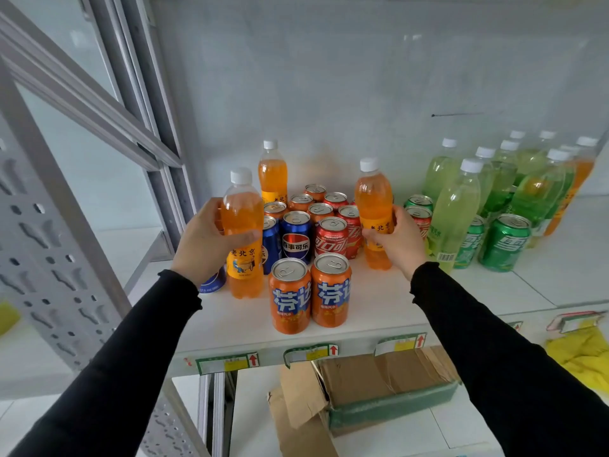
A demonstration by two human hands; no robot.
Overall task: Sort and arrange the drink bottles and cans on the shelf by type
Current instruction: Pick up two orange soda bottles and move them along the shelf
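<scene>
My left hand (206, 240) grips an orange soda bottle (243, 206) with a white cap at the left of the white shelf (379, 308). My right hand (400, 240) grips a second orange bottle (374, 199) near the middle. A third orange bottle (272, 173) stands at the back. Between my hands sit blue cola cans (296, 237), red cola cans (331, 237) and orange cans at the back (300, 202). Two orange soda cans (309, 291) stand at the front. Pale green bottles (456, 206) and green cans (504, 247) fill the right side.
A grey metal upright (49, 225) and diagonal braces frame the shelf's left end. Price tags (227, 361) line the shelf's front edge. Below lies a torn cardboard box (369, 387) on the lower shelf. Yellow packaging (580, 354) shows at the lower right.
</scene>
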